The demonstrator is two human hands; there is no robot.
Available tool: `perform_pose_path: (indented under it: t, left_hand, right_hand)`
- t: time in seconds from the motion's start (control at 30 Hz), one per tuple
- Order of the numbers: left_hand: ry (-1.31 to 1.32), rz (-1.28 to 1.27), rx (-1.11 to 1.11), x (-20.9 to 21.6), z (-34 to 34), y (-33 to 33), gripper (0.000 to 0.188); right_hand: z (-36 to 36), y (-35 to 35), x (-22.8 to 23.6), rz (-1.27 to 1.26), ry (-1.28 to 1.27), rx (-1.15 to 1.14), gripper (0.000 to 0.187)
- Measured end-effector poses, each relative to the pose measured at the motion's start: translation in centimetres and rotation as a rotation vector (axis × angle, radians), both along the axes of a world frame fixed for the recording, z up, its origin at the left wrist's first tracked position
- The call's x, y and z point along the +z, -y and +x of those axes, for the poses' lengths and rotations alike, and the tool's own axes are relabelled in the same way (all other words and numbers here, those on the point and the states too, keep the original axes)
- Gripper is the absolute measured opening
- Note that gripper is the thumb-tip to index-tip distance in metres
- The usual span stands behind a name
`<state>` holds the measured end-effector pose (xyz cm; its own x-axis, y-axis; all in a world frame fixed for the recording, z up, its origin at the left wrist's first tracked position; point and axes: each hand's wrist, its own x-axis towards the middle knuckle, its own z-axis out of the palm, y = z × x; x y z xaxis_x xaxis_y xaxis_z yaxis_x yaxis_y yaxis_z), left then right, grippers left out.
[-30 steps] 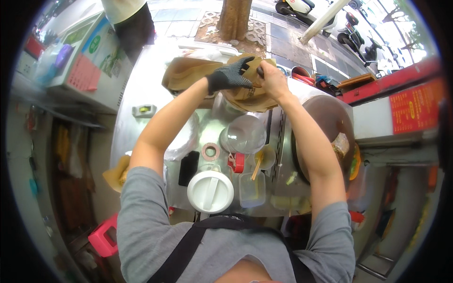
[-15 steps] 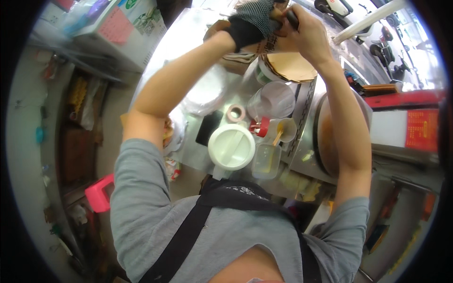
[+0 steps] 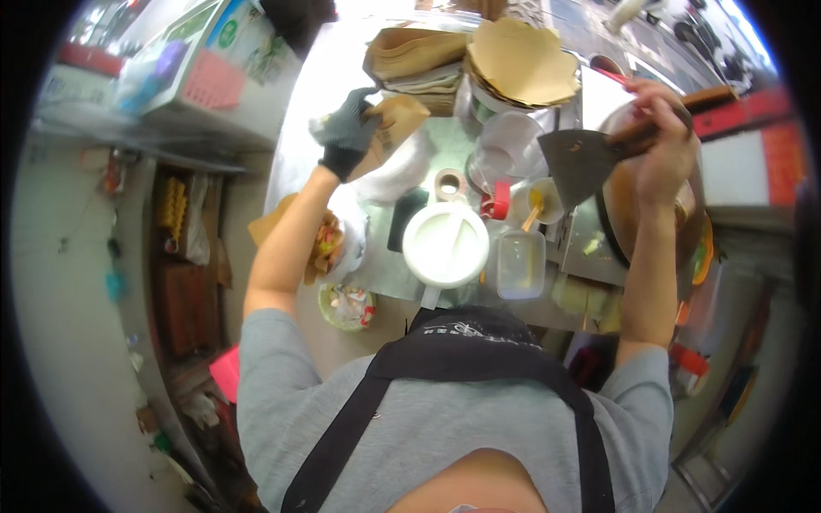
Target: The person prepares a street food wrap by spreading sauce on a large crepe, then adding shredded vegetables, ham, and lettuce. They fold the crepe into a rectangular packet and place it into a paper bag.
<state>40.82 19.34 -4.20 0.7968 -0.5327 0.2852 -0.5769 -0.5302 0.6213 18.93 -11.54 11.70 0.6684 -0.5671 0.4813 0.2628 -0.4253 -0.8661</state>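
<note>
My left hand, in a dark knit glove, is closed on a brown paper bag at the left of the table. Beneath the bag is a white, plastic-covered round shape. At the right, my bare right hand grips the wooden handle of a wide metal scraper. The scraper's flared blade points left, above the edge of a round griddle. Below the blade stands a cup with a stick-like utensil in yellow liquid.
Behind stand folded paper bags and a pile of brown paper sheets. Nearer are a clear tub, a tape roll, a white lidded jug and a clear box. Wrapped food lies by my left forearm.
My hands, close together at the far edge before, have moved apart. The left came back leftward with the paper bag; the right swung right and nearer, and the scraper blade now shows.
</note>
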Motion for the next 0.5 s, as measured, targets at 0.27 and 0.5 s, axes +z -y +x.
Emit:
perform_pose_path:
  t: [0.27,0.5]
  left_hand:
    - [0.065,0.171,-0.184,-8.7,-0.3,2.3,0.043]
    - [0.236,-0.111,-0.314,4.4,-6.6,18.2,0.038]
  right_hand:
    - [-27.4,13.0,-8.2,0.812,0.255,-0.583,0.047]
    - [-38.0,12.0,-12.3,0.923,0.112,-0.949,0.033]
